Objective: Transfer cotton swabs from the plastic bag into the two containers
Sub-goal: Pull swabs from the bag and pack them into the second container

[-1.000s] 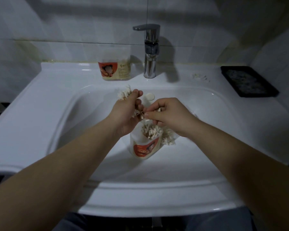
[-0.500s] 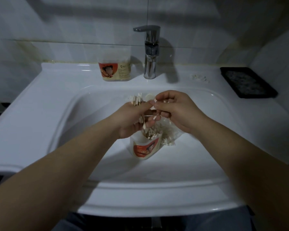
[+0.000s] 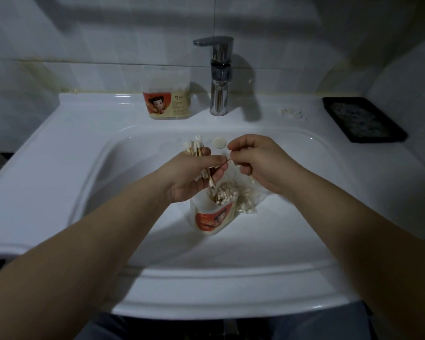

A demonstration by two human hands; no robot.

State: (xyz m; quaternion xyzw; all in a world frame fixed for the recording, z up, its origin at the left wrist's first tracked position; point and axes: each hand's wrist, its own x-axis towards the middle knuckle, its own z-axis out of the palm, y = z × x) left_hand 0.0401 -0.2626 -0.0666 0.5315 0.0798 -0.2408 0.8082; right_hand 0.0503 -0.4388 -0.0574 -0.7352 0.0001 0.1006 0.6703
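My left hand [image 3: 194,175] grips a bundle of cotton swabs [image 3: 194,147] above the basin, their white tips sticking out past my fingers. My right hand [image 3: 258,160] pinches a few swabs beside it, fingertips almost touching the left hand. Below both hands a white container with a red cartoon label [image 3: 212,214] stands in the sink, holding many swabs. The clear plastic bag [image 3: 247,200] with more swabs lies against its right side. A second container with the same label [image 3: 168,100] stands on the ledge left of the tap.
The white sink [image 3: 59,148] surrounds the work. A chrome tap [image 3: 219,79] rises at the back. A round overflow cap [image 3: 219,143] sits on the basin's back wall. A few loose swabs [image 3: 292,114] lie on the ledge, and a black tray [image 3: 363,119] sits at the right.
My right hand lifted out of the bag with a few swabs and rose toward the left hand. The left hand's bundle shifted slightly to the right and back.
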